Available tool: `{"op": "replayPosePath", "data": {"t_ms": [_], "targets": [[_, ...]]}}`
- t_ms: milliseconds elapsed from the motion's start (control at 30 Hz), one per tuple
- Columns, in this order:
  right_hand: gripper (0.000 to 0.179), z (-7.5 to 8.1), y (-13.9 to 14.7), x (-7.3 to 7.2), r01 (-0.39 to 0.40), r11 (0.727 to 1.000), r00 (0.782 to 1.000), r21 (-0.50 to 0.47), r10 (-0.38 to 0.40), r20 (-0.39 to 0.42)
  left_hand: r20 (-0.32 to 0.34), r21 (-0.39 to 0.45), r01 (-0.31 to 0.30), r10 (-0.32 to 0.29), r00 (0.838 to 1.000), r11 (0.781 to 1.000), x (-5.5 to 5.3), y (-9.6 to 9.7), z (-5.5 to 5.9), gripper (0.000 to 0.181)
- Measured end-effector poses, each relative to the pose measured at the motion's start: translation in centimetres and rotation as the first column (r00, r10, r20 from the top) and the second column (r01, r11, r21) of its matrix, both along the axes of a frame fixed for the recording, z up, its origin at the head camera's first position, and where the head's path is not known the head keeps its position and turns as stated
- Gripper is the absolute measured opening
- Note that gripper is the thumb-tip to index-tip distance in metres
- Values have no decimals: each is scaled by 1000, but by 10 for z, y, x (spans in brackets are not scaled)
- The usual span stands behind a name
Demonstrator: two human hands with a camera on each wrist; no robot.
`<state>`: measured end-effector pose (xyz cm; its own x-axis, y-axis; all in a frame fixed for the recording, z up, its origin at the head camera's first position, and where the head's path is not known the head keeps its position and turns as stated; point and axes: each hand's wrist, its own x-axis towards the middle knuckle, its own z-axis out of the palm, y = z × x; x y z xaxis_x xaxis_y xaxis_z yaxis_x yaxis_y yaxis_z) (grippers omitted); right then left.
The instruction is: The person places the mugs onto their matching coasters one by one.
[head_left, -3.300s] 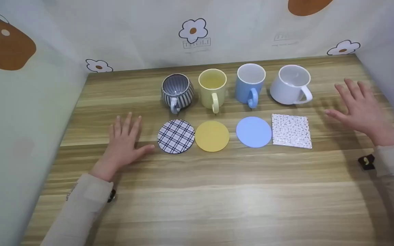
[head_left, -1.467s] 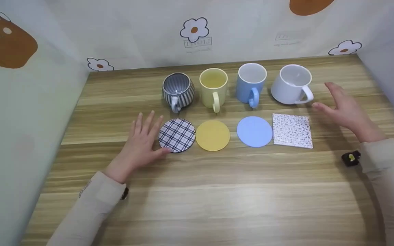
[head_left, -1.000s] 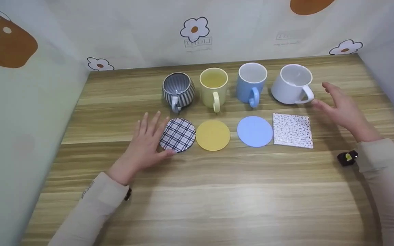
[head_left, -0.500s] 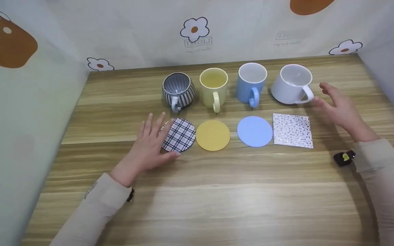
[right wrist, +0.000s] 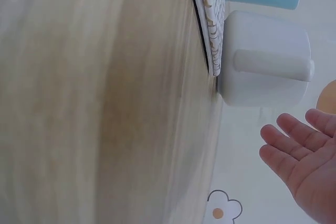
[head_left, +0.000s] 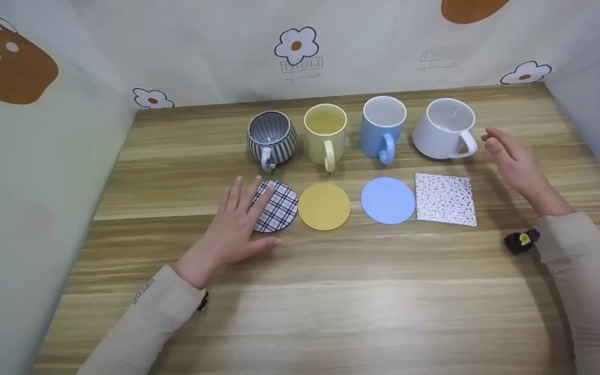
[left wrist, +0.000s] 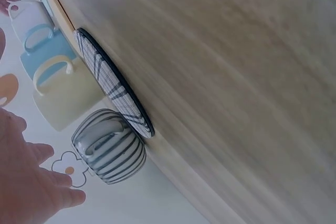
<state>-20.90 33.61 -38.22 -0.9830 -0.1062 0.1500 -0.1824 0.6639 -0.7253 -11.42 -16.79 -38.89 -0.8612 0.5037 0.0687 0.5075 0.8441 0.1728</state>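
In the head view my left hand [head_left: 232,229] is spread over the left edge of a round plaid coaster [head_left: 282,209], hiding part of it. The left wrist view shows its fingers raised off the table, near a grey striped mug [left wrist: 126,158]. My right hand [head_left: 519,169] is just right of the handle of a white mug [head_left: 438,138], apart from it and holding nothing. In the right wrist view its fingers [right wrist: 294,140] are extended. A yellow mug [head_left: 321,146] and a blue mug [head_left: 373,139] stand between the striped and white ones.
A yellow round coaster [head_left: 324,207], a blue round coaster [head_left: 387,200] and a square speckled coaster [head_left: 445,199] lie in a row before the mugs. The wooden table [head_left: 352,307] meets a flower-patterned back wall [head_left: 216,52], with side walls left and right.
My left hand has moved right, from beside the plaid coaster to over its edge. My right hand has moved left towards the white mug, its thumb now closer to the fingers. Mugs and coasters have not moved.
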Motion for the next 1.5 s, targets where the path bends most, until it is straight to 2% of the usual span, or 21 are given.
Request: {"op": "replayPosePath", "data": {"t_ms": [300, 567, 933, 1100, 1233, 1400, 1500], "targets": [[54, -1, -2, 0, 40, 999, 999, -19, -40, 20, 11, -10, 20, -20, 1000, 1000, 2, 8, 1, 92], [54, -4, -3, -3, 20, 995, 1000, -98, -18, 15, 0, 14, 49, -49, 999, 999, 4, 15, 2, 93], [63, -1, -2, -2, 40, 978, 989, -203, -10, 147, -12, -1, 60, -60, 998, 998, 5, 19, 3, 92], [66, -1, -4, -1, 44, 965, 986, -259, 0, 169, -15, 4, 71, -71, 997, 997, 6, 23, 4, 91], [72, 0, -7, -1, 55, 934, 985, -354, 7, 172, -17, 9, 79, -79, 997, 997, 6, 27, 5, 91], [74, 0, -8, -1, 60, 879, 982, -474, 33, 185, -20, -3, 83, -83, 996, 997, 6, 31, 7, 91], [64, 1, -8, -1, 80, 817, 976, -572, 51, 210, -21, -12, 86, -87, 996, 996, 5, 33, 6, 92]]}}
